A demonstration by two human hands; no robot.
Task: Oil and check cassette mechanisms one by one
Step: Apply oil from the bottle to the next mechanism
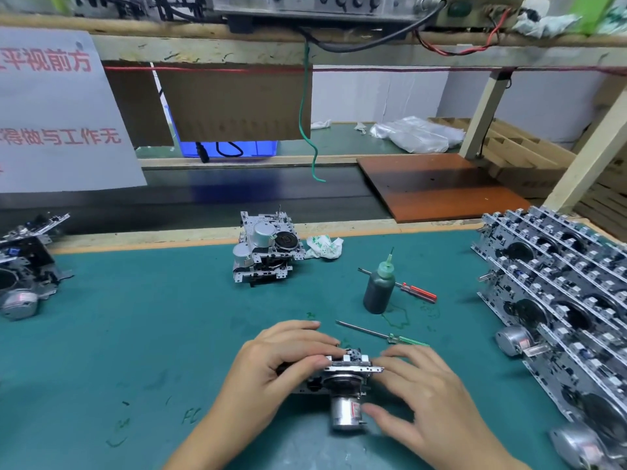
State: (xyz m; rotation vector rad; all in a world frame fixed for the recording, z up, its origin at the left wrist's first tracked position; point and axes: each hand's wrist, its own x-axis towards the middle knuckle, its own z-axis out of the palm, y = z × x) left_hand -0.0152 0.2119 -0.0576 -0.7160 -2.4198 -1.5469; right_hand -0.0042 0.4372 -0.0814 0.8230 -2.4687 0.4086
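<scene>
While both hands work at the near edge of the green table (pixel 142 317), a cassette mechanism (pixel 339 374) sits between them, its long axis running left to right and its silver motor (pixel 344 413) pointing toward the person. From the head view, the left hand (pixel 271 364) grips the mechanism's left end, fingers curled over the top edge, and the right hand (pixel 427 398) holds the right end, thumb touching the motor. Beyond them lies a green-handled screwdriver (pixel 383 334), tip pointing left and away. A dark oil bottle (pixel 379 290) stands upright, nozzle up, just in front of a red-handled screwdriver (pixel 403 286). Farther back, two stacked mechanisms (pixel 266 247) rest beside a crumpled wrapper (pixel 324 247). Rows of mechanisms (pixel 556 286) fill the right side, and another mechanism (pixel 23 269) lies at the left.
</scene>
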